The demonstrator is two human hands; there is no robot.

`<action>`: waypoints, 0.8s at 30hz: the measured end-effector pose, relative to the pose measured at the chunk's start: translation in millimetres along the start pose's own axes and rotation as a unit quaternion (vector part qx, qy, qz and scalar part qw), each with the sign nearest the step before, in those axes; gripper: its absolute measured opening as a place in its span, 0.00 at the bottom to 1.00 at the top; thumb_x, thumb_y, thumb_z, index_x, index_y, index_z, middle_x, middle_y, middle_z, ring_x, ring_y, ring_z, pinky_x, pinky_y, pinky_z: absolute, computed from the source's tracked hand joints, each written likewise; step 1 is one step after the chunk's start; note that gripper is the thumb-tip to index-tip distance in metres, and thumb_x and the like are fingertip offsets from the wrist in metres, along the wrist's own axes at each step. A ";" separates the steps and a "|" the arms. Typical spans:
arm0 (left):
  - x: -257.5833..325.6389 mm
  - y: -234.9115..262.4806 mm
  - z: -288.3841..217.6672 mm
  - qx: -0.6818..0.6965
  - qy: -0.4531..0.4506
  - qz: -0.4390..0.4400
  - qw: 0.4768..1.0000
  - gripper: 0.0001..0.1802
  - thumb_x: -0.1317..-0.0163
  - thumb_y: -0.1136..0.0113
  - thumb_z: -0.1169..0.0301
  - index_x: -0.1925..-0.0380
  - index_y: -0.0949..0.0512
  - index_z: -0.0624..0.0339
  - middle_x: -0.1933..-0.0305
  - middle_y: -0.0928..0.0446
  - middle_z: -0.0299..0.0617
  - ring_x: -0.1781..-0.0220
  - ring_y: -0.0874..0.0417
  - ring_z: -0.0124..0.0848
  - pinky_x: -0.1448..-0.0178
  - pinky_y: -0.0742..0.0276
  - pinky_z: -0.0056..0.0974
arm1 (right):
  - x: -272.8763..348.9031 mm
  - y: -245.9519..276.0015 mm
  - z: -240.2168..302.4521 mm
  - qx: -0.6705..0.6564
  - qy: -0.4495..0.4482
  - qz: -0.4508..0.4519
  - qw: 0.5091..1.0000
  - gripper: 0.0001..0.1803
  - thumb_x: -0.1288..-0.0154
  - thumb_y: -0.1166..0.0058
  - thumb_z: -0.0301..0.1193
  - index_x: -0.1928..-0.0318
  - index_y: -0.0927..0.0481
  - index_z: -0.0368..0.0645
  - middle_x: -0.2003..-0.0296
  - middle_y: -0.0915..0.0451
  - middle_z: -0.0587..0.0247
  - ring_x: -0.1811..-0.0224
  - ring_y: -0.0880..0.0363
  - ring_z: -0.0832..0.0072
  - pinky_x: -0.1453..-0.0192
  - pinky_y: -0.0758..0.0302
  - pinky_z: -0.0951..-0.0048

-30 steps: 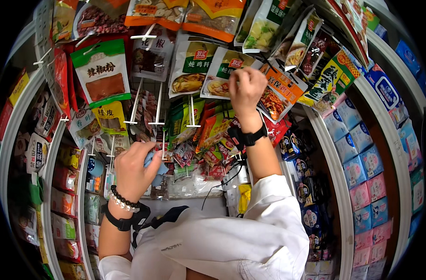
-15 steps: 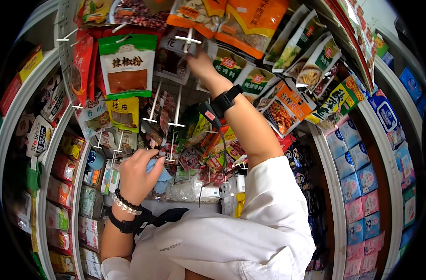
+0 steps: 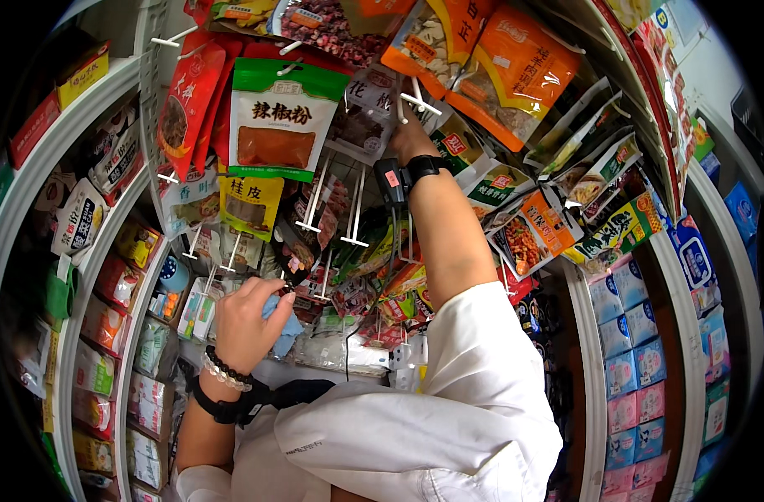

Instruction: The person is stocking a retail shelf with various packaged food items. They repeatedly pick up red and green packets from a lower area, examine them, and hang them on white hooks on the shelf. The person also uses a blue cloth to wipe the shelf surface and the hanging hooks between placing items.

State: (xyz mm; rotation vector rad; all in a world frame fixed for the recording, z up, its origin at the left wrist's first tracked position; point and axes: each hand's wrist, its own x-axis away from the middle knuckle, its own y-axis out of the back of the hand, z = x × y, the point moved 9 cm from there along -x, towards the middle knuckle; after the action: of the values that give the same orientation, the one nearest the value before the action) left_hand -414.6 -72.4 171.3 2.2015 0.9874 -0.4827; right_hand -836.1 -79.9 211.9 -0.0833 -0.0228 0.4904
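Note:
My left hand (image 3: 250,320) is closed around a light blue cloth (image 3: 287,328), low in front of the hanging rack. A dark packet (image 3: 295,258) hangs just above its fingertips. My right hand (image 3: 412,140) reaches up into the rack, beside a clear packet of dark spice (image 3: 363,117). Its fingers are hidden behind this packet and a white hook (image 3: 420,102), so their hold does not show. Left of that packet hangs a green-and-white bag of red powder (image 3: 282,117), with a yellow packet (image 3: 250,205) below it.
Orange bags (image 3: 512,75) hang above right of my right hand, and green packets (image 3: 492,186) to its right. Bare white hooks (image 3: 357,205) stick out below. A black cable (image 3: 395,243) dangles from the device on my right wrist. Shelves of packaged goods (image 3: 637,360) curve along both sides.
The view has shifted, so the rack's packets sit lower and farther right. My right hand has gone deeper behind the hook and packet. My left hand keeps the cloth.

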 end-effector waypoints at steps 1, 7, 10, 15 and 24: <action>-0.6 -0.7 0.5 0.003 -0.003 0.000 1.000 0.09 0.50 0.40 0.72 0.70 0.24 0.66 0.73 0.25 0.49 0.73 0.23 0.44 0.70 0.28 0.38 | -3.0 -0.7 -0.5 0.010 0.008 0.010 1.000 0.29 0.41 0.50 0.50 0.45 0.32 0.45 0.48 0.29 0.57 0.47 0.31 0.65 0.45 0.36 0.66; -2.8 -4.9 1.7 0.014 -0.002 0.010 1.000 0.09 0.50 0.40 0.72 0.70 0.24 0.66 0.74 0.25 0.49 0.74 0.23 0.44 0.71 0.29 0.38 | 23.3 -1.2 9.9 0.087 0.044 -0.043 0.994 0.30 0.45 0.45 0.44 0.46 0.32 0.42 0.52 0.28 0.57 0.53 0.32 0.67 0.53 0.36 0.70; -3.2 -7.9 0.3 0.018 -0.010 0.010 1.000 0.09 0.50 0.40 0.72 0.70 0.24 0.66 0.74 0.25 0.49 0.74 0.23 0.45 0.71 0.29 0.38 | 29.3 -12.6 14.2 0.077 0.108 -0.038 0.990 0.25 0.46 0.43 0.42 0.51 0.29 0.40 0.64 0.26 0.62 0.65 0.33 0.72 0.61 0.36 0.69; -1.8 -12.7 -6.8 0.020 -0.032 0.005 0.999 0.09 0.49 0.39 0.69 0.71 0.23 0.64 0.74 0.24 0.48 0.74 0.22 0.45 0.72 0.28 0.40 | 41.3 -11.8 34.0 0.154 0.236 -0.099 0.954 0.18 0.44 0.48 0.34 0.56 0.27 0.34 0.72 0.25 0.61 0.76 0.32 0.72 0.72 0.36 0.69; 0.9 -13.2 -6.3 0.045 -0.021 0.008 0.999 0.11 0.49 0.40 0.69 0.67 0.23 0.63 0.73 0.23 0.48 0.72 0.21 0.44 0.70 0.27 0.39 | 115.2 -4.8 66.0 0.214 0.319 -0.144 0.912 0.15 0.46 0.54 0.30 0.64 0.25 0.28 0.74 0.23 0.39 0.67 0.23 0.49 0.62 0.31 0.60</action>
State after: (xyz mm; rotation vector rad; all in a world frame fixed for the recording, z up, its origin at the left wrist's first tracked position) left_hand -423.7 -61.1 169.7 2.2676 0.9428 -0.5729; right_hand -735.0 -24.9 278.3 0.1919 0.7055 0.1453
